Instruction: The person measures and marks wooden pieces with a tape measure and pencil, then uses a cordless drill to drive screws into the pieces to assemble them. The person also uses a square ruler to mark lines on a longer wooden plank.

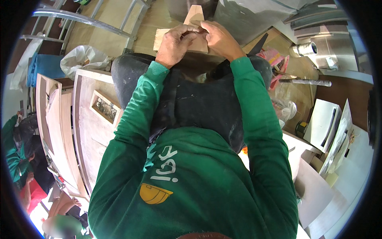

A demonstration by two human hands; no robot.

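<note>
Beyond my knees, both hands meet over pale pieces of wood. My left hand (176, 44) has its thumb and fingers curled in a pinch; whatever lies between them is hidden. Close against it, my right hand (220, 39) bends its fingers inward, their tips near the left fingertips. A tapered wooden piece (194, 13) sticks out past the fingers, away from me. Below the hands shows the flat near part of a wooden board (199, 47). Another rough-edged wooden piece (159, 38) juts out beside my left hand.
A metal ladder (85, 18) lies at the far left, near a white plastic sack (85, 57). Pale wooden panels (89, 119) stand left of my legs. On the right are a pink bag (274, 59), a rod (310, 82) and a metal cylinder (305, 49). Another person (16, 159) is at the lower left.
</note>
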